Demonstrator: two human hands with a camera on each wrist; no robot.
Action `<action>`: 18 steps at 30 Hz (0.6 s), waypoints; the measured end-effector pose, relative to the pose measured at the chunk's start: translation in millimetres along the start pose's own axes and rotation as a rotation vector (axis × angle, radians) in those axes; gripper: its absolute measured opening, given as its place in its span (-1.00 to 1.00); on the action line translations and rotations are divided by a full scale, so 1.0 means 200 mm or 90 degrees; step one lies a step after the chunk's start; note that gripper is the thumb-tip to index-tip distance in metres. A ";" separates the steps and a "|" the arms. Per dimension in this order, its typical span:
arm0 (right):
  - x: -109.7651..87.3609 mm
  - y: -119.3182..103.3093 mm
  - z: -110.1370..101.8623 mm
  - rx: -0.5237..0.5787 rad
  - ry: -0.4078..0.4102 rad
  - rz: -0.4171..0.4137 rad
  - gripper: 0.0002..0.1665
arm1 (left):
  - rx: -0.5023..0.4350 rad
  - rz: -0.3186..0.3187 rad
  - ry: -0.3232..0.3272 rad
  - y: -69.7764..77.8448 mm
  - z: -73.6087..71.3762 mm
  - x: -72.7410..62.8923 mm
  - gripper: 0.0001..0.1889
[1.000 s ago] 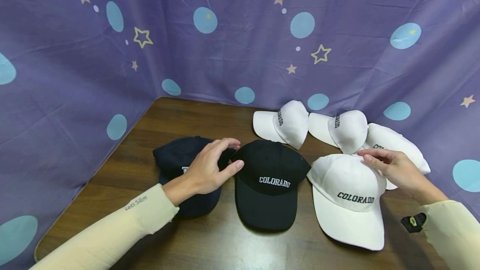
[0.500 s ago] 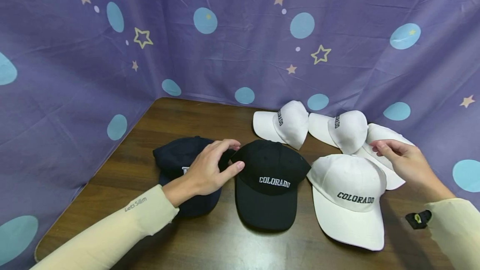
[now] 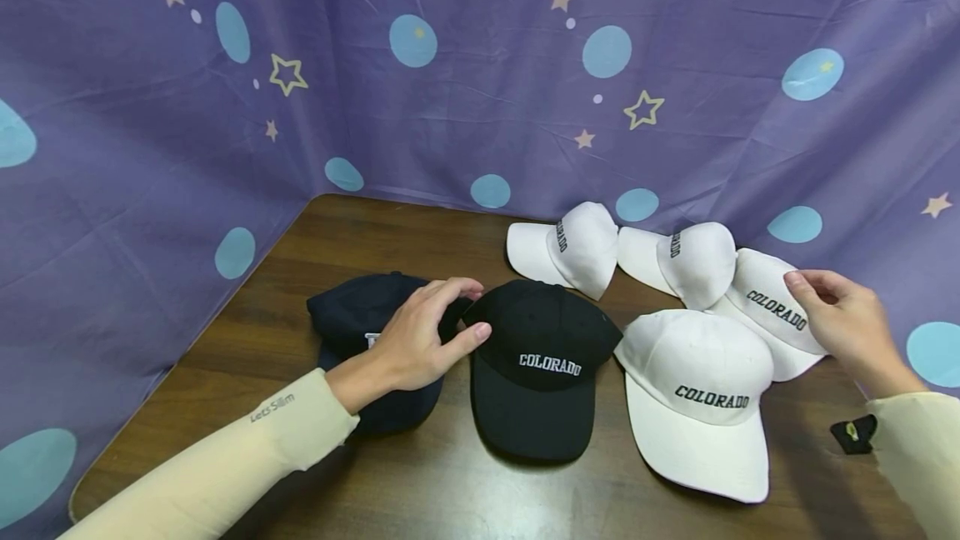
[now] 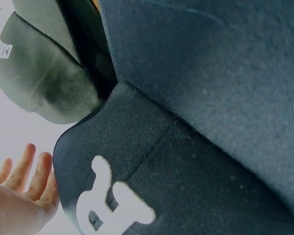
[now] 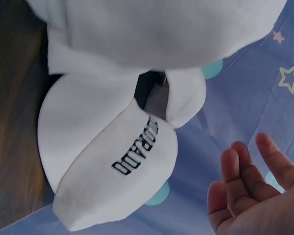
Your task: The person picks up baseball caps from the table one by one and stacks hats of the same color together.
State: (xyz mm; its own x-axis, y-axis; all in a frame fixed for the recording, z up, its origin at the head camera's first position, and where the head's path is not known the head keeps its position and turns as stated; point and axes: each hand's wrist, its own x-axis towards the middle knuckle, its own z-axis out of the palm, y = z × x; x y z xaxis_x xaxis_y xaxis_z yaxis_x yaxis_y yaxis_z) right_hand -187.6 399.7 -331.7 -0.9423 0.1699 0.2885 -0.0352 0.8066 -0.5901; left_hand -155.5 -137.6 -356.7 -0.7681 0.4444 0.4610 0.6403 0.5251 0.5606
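My left hand (image 3: 416,340) is over the navy cap (image 3: 375,307), its fingers loosely bent and the thumb tip right by the side of the black COLORADO cap (image 3: 536,407). In the left wrist view those fingers (image 4: 27,171) hold nothing. A white COLORADO cap (image 3: 693,440) lies to the right of the black one, brim toward me. Behind it sits another white cap (image 3: 772,298), with my right hand (image 3: 855,323) at its right side. The right wrist view has that hand's fingers (image 5: 247,176) relaxed and apart from the cap beside them.
Two more white caps, one (image 3: 588,244) left of the other (image 3: 701,261), stand along the back of the brown wooden table (image 3: 375,232). A purple curtain (image 3: 487,107) with stars and blue spots encloses the back and left sides.
My right hand has moved right, from the top of the front white cap past the rear right cap, uncovering its lettering. My left hand and the caps have stayed put.
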 end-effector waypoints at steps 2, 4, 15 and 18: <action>0.01 0.02 -0.01 -0.022 0.005 0.009 -0.31 | -0.001 -0.001 0.001 0.00 0.00 0.00 -0.45; 0.02 0.04 -0.02 -0.046 0.004 0.012 -0.29 | -0.002 -0.001 0.001 0.00 0.00 0.00 -0.45; 0.09 0.14 -0.05 -0.131 -0.056 0.080 -0.12 | 0.000 -0.007 -0.004 0.00 0.00 0.00 -0.44; 0.11 0.18 -0.06 -0.145 -0.080 0.108 -0.04 | -0.001 -0.002 0.000 0.00 0.00 0.00 -0.44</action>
State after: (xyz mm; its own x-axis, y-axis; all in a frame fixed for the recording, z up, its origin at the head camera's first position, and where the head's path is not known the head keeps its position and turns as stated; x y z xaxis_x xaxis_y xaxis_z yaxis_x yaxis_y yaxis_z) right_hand -205.9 438.5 -336.8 -0.9628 0.2525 0.0966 0.1879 0.8817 -0.4329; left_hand -154.8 -137.5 -356.1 -0.7702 0.4431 0.4587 0.6377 0.5260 0.5627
